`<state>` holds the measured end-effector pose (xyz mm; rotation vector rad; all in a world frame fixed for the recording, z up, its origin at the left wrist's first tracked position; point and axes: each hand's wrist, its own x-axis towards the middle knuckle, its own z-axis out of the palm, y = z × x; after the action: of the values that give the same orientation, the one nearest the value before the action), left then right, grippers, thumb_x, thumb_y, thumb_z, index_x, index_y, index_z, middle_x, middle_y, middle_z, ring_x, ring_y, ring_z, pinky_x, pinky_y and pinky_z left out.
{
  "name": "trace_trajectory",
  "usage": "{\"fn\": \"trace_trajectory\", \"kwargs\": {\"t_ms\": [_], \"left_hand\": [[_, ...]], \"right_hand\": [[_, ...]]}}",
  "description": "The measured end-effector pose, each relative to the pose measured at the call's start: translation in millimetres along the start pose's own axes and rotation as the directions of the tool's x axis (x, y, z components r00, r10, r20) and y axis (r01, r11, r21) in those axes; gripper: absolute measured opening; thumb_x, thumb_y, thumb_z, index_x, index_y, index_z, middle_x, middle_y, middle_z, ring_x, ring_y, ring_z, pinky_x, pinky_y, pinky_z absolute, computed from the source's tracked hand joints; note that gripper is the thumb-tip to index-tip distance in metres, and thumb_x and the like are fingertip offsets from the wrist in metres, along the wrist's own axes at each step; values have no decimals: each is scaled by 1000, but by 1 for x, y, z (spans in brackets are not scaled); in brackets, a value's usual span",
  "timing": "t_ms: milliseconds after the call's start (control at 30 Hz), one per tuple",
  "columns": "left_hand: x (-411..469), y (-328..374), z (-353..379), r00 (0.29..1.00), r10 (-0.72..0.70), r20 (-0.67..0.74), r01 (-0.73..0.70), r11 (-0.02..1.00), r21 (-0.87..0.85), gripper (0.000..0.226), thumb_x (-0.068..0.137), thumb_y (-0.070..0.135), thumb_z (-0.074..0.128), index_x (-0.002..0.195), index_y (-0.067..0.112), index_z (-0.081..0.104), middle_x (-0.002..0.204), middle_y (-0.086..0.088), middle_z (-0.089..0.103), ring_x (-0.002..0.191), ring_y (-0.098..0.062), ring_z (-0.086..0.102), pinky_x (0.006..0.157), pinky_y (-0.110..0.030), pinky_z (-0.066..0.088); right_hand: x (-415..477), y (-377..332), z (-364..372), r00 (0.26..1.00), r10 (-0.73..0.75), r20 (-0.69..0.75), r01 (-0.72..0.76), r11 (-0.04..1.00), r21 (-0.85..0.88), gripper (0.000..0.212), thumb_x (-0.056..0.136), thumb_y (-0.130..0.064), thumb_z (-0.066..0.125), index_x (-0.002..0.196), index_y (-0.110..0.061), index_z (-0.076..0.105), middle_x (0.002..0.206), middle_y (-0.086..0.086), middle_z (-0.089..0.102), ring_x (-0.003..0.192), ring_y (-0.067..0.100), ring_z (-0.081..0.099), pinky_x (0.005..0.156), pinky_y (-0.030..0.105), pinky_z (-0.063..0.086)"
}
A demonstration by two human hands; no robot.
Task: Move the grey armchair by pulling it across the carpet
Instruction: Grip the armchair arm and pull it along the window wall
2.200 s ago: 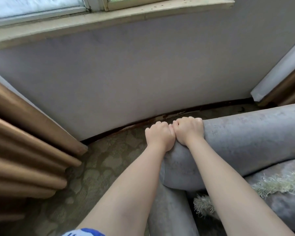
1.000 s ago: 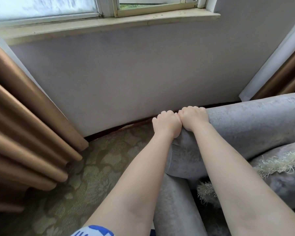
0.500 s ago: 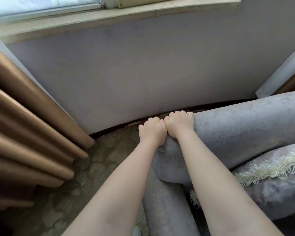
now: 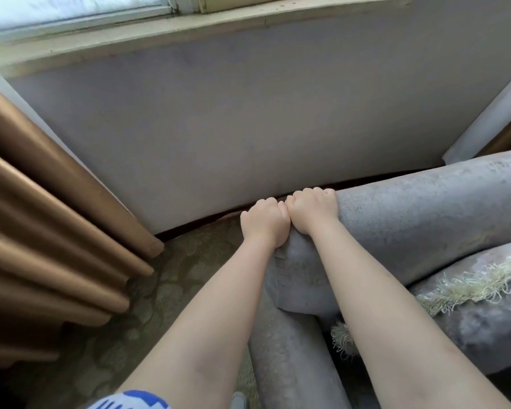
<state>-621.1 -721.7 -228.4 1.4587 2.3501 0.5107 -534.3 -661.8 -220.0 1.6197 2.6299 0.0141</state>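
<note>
Head view.

Clerk: Where is the grey armchair?

Inspector: It is at lower right, on the patterned green carpet. Its padded top roll lies near the pale wall under the window sill. A dark skirting strip shows at the foot of the wall, just beyond the roll's end. A second padded roll runs from the corner down toward the wearer. The chair's legs are out of view.

Clerk: And the state of the hands?

Inspector: Both are clenched on the armchair. The left hand grips the rounded corner end of the top roll, knuckles up, fingers curled over the far side. The right hand grips the same roll just beside it, fingers likewise hooked over the far edge. The two hands touch side by side. The left forearm and right forearm are bare and reach in from the bottom edge.

Clerk: Is anything inside the chair?

Inspector: One grey cushion edged with a cream fringe. It lies below the top roll, to the right of the right forearm. More fringe shows just under that forearm.

Clerk: What are the surroundings?

Inspector: A bronze-brown curtain hangs in heavy folds at the left. Its hem is down at the carpet, well apart from the chair. A white strip leans along the right edge, above the far end of the top roll. A blue-and-white sleeve sits at the bottom edge, beside the left forearm.
</note>
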Motion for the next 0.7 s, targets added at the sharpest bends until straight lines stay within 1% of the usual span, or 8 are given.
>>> {"fn": "trace_trajectory", "kwargs": {"t_ms": [100, 200, 300, 400, 600, 700], "left_hand": [[-6, 8, -3, 1000, -1, 17, 1, 1000, -5, 30, 96, 31, 23, 80, 16, 45, 101, -9, 60, 98, -31, 54, 84, -41, 35], [-15, 15, -2, 1000, -5, 18, 5, 1000, -15, 31, 95, 30, 22, 83, 15, 47, 103, -9, 60, 100, -30, 53, 85, -41, 35], [-31, 12, 2, 1000, -17, -12, 17, 1000, -23, 35, 96, 31, 24, 88, 12, 53, 104, -10, 60, 100, -32, 53, 86, -41, 35], [-50, 8, 6, 999, -12, -36, 11, 1000, -26, 36, 96, 31, 24, 89, 11, 54, 103, -11, 60, 98, -33, 54, 85, -41, 35], [-63, 7, 0, 1000, -10, 23, 10, 1000, 2, 39, 97, 31, 23, 100, 10, 55, 111, -12, 58, 104, -33, 53, 86, -41, 32], [-62, 4, 0, 1000, -10, 20, 10, 1000, -4, 39, 97, 32, 22, 99, 10, 55, 110, -12, 58, 103, -33, 53, 86, -41, 32]], "right_hand": [[-6, 6, -5, 999, -27, 24, 28, 999, -24, 37, 95, -24, 26, 103, -17, 60, 112, 3, 61, 107, 26, 52, 80, 36, 29], [-12, 12, -10, 999, -9, 41, 10, 1000, -28, 38, 96, -27, 24, 105, -15, 60, 114, 4, 60, 108, 26, 51, 81, 36, 30], [-26, 10, -7, 999, -14, 46, 16, 999, -43, 39, 96, -28, 25, 105, -15, 60, 115, 5, 60, 109, 26, 51, 84, 36, 31], [-44, 7, -6, 999, -12, 38, 13, 999, -44, 41, 96, -29, 25, 105, -14, 61, 116, 7, 61, 110, 26, 52, 87, 37, 33], [-58, 2, -11, 998, -14, 59, 16, 1000, -27, 42, 98, -31, 25, 111, -13, 60, 121, 8, 59, 114, 27, 51, 90, 36, 33], [-57, 1, -10, 998, -20, 56, 22, 999, -42, 41, 97, -31, 26, 110, -13, 60, 120, 8, 60, 113, 27, 51, 89, 36, 34]]}}
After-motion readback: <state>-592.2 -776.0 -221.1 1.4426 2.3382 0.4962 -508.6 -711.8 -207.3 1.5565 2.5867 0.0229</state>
